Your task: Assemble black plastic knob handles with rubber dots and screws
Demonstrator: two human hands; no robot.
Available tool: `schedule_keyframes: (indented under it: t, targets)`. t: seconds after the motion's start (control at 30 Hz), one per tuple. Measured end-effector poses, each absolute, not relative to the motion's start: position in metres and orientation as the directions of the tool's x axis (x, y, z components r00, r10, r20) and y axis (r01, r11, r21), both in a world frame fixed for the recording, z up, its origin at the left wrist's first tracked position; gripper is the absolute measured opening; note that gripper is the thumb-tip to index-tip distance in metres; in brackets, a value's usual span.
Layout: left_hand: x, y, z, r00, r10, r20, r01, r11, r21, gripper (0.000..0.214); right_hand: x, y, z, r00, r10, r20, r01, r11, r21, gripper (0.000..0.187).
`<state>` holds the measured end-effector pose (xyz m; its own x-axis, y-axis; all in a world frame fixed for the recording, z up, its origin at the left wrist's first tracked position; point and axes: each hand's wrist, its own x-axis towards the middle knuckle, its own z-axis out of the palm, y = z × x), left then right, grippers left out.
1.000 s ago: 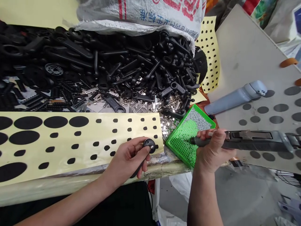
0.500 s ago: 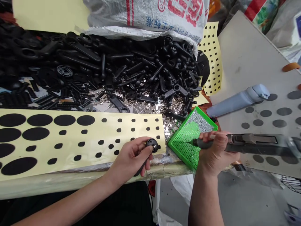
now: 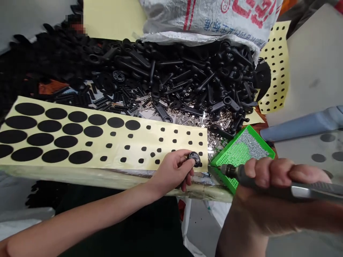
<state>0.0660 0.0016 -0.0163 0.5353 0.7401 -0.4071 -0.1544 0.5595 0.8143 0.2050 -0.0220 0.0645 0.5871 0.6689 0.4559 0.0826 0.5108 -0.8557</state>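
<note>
Black parts [image 3: 174,78] heaped behind; left fingers [image 3: 182,155] pinch a disc [image 3: 194,159], right fingers [image 3: 268,169] wrap a rotary tool [image 3: 233,173].

Scene bright, light soft and even. Sharp glare on metal pulls [image 3: 214,119], small white highlights along black plastic parts [image 3: 171,78]. Shadows soft and short, darkest under left hand [image 3: 173,171]. Right hand [image 3: 268,189] close to lens, smeared by motion blur; tool [image 3: 316,189] in it blurred too. Wide-angle bowing toward edges: sheet [image 3: 107,142] and table [image 3: 112,175] edge curved. Small pixelated block [image 3: 75,25] near top left.
</note>
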Motion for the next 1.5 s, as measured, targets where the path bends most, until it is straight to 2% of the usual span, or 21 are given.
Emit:
schedule_keyframes:
  t: [0.2, 0.63, 0.87, 0.97, 1.13, 1.23, 1.37, 1.43, 1.5]
  targets:
    - [0.068, 0.001, -0.018, 0.531, 0.749, -0.396, -0.171, 0.552, 0.816, 0.02, 0.188, -0.017, 0.053, 0.509, 0.721, 0.469, 0.047, 0.521, -0.852, 0.045]
    - [0.07, 0.002, -0.016, 0.516, 0.744, -0.425, -0.152, 0.568, 0.809, 0.021, 0.186, -0.014, 0.042, 0.447, 0.772, 0.452, 0.058, 0.479, -0.876, 0.047]
    - [0.071, 0.001, -0.016, 0.492, 0.756, -0.431, -0.141, 0.558, 0.818, 0.019, 0.182, -0.013, 0.041, 0.405, 0.814, 0.417, -0.015, 0.462, -0.887, 0.031]
    - [0.07, -0.001, -0.018, 0.48, 0.77, -0.42, -0.144, 0.542, 0.828, 0.019, 0.178, -0.012, 0.039, 0.432, 0.797, 0.421, -0.002, 0.468, -0.884, 0.023]
    - [0.071, -0.002, -0.02, 0.476, 0.779, -0.408, -0.124, 0.519, 0.846, 0.019, 0.174, -0.01, 0.034, 0.474, 0.762, 0.441, 0.046, 0.479, -0.877, 0.021]
    - [0.071, -0.002, -0.018, 0.476, 0.773, -0.42, -0.097, 0.521, 0.848, 0.02, 0.174, -0.01, 0.033, 0.503, 0.749, 0.431, 0.034, 0.481, -0.876, 0.027]
    - [0.069, -0.001, -0.017, 0.497, 0.762, -0.416, -0.054, 0.505, 0.861, 0.023, 0.19, -0.013, 0.039, 0.483, 0.792, 0.374, -0.004, 0.429, -0.903, 0.051]
    - [0.068, -0.001, -0.018, 0.511, 0.755, -0.41, -0.056, 0.506, 0.861, 0.028, 0.208, -0.016, 0.046, 0.513, 0.73, 0.451, 0.097, 0.472, -0.876, 0.056]
    - [0.068, -0.001, -0.019, 0.511, 0.752, -0.416, -0.055, 0.511, 0.858, 0.034, 0.228, -0.019, 0.05, 0.565, 0.597, 0.57, 0.266, 0.522, -0.81, 0.054]
